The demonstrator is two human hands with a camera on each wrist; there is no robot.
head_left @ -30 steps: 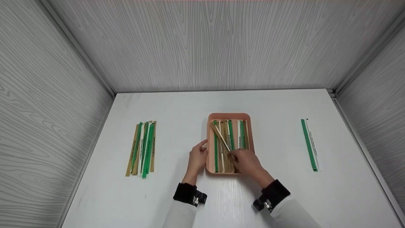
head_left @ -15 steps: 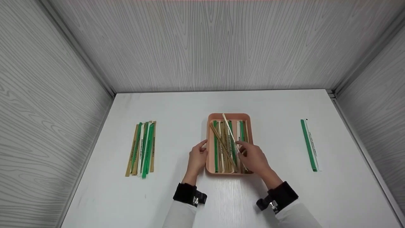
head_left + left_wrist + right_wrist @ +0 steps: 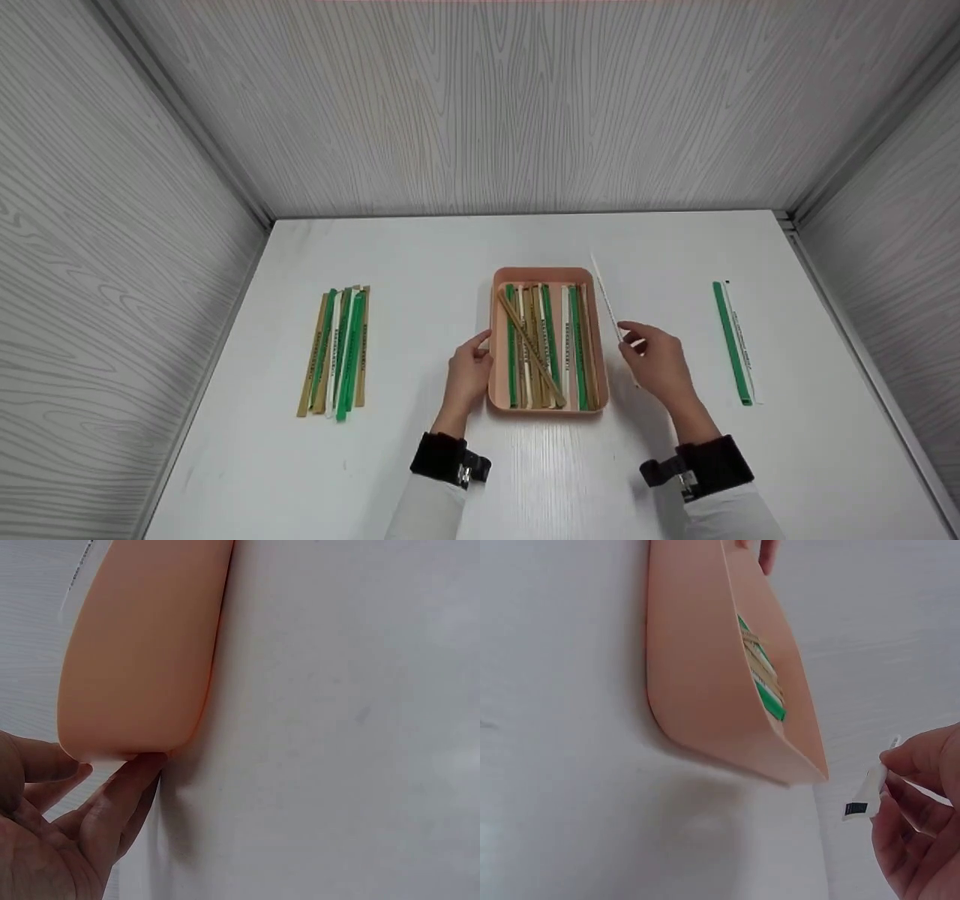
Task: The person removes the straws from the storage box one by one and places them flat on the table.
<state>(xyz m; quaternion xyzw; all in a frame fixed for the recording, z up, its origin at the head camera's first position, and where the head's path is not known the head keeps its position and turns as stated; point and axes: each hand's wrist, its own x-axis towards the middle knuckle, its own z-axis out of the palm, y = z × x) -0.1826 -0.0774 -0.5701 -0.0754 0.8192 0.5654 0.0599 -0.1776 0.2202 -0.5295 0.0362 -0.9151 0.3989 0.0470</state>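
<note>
Fingers of right hand (image 3: 656, 364) pinch white straw (image 3: 606, 296), held just outside right rim of pink tray (image 3: 541, 274). Left hand (image 3: 469, 375) rests against tray's left wall, fingers loosely extended. Likely step: moving one straw between tray and green-and-white straw pair (image 3: 732, 345) far right. Next move calls for steady pinch, straw kept off rim. Bare table (image 3: 667, 262) between tray and pair gives room.
</note>
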